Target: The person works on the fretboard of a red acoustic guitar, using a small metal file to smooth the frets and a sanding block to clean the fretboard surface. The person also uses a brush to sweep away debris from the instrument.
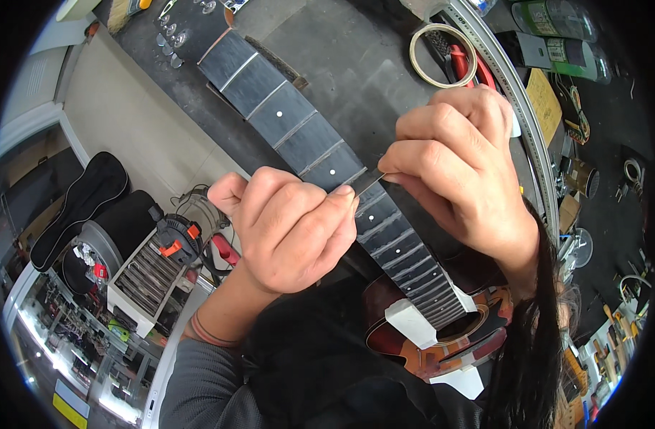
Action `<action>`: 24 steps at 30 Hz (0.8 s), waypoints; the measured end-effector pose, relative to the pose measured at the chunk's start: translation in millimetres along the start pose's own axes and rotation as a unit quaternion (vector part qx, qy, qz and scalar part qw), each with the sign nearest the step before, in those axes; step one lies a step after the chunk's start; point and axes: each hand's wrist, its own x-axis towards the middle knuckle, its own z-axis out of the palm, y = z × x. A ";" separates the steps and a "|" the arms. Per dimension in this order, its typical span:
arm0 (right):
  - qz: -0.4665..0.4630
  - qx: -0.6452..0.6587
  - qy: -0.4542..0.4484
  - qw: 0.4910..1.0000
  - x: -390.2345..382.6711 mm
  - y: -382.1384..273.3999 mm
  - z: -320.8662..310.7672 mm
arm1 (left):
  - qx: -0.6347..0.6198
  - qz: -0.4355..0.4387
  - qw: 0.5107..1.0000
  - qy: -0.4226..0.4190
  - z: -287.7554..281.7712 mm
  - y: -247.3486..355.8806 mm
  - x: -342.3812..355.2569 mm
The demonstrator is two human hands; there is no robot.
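Observation:
A guitar lies with its neck running diagonally, its dark fretboard [288,125] dotted with white inlays and crossed by metal frets. Both of my hands pinch a thin dark strip [369,183] that lies across the fretboard near its middle; its exact kind is unclear. My left hand [291,225] grips the near end between thumb and fingertip, its other fingers curled. At the strip's far end, my right hand [460,161] pinches with thumb and forefinger. White masking paper [411,322] covers parts of the guitar's reddish-brown body [384,304], which my clothing partly hides.
A tape roll [413,57] lies beside red-handled tools [459,63] at the upper right. Behind it runs a curved metal ruler edge [517,93]. Bottles [556,53] stand farther right. A black guitar case [84,207] and a heater-like white unit [143,289] are at left.

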 end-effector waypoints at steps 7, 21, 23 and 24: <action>0.016 0.009 -0.010 1.000 -14.3 -5.9 1.7 | -0.049 -0.012 0.998 -0.036 -5.8 8.6 -0.8; 0.014 0.004 0.013 1.000 -17.3 -4.5 3.6 | -0.027 0.001 0.999 -0.025 -5.2 10.8 -0.4; 0.019 0.006 0.010 1.000 -18.0 -5.4 3.7 | -0.044 -0.001 0.998 -0.034 -5.3 11.3 1.2; 0.022 0.006 0.009 1.000 -18.1 -5.5 3.8 | -0.044 0.000 0.998 -0.035 -5.2 9.0 3.5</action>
